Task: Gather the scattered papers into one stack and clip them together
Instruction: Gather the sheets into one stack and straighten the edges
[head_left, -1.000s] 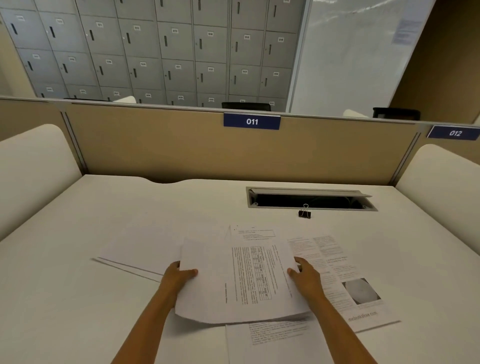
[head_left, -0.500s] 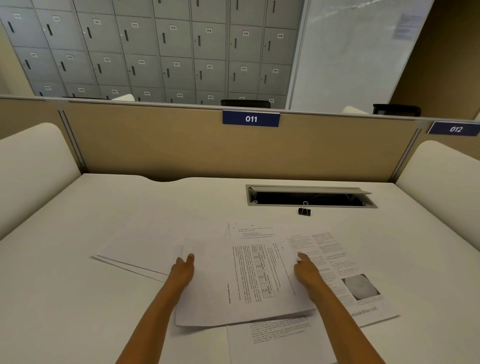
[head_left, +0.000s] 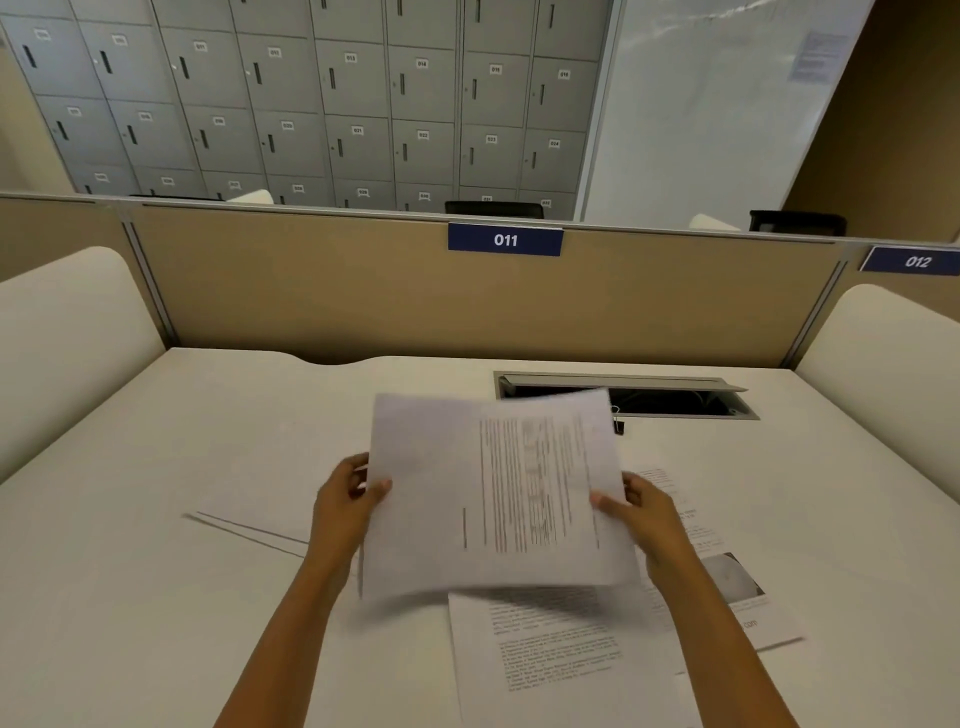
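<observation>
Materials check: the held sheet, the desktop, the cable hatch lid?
The held sheet: thin matte white paper, printed black; it bows between the left hand and right hand pinching its edges. The desktop: smooth off-white, low sheen, likely laminate; core unseen. The cable hatch lid: flat grey, thin straight edge, probably brushed or painted metal.

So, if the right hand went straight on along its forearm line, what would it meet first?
Apart from the sheet it grips, the right hand lines up with the clip by the cable slot; being raised, it may pass above them to the partition. Depth is unclear.
</observation>
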